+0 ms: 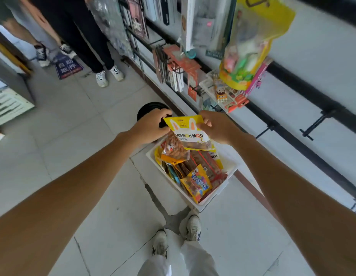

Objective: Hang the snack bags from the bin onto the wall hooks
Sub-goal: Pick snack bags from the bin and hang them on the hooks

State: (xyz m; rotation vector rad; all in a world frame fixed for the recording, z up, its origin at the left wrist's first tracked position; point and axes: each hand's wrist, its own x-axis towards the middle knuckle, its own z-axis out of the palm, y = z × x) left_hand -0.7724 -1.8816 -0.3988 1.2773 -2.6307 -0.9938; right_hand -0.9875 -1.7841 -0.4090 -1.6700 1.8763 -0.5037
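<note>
Your left hand [149, 126]: fingers curled, pinching top left corner of yellow rabbit-ear snack bag [188, 132]. Bag held upright between both hands, above white bin [229, 164]. Your right hand [217, 127]: pinching bag's top right corner. Bin on floor beside wall, packed with more snack packets. Further right: black wall hooks [316, 123] jutting from rail. Yellow pouch [250, 46] hanging higher up.

Large letters on the yellow rabbit-eared snack bag [190, 134] read "ANGMOUMOU", the start of the word cut off. Another bag [214, 156] in the white bin [223, 188] shows "TANG". A blue floor sticker [68, 68] reads "自助取件".
</note>
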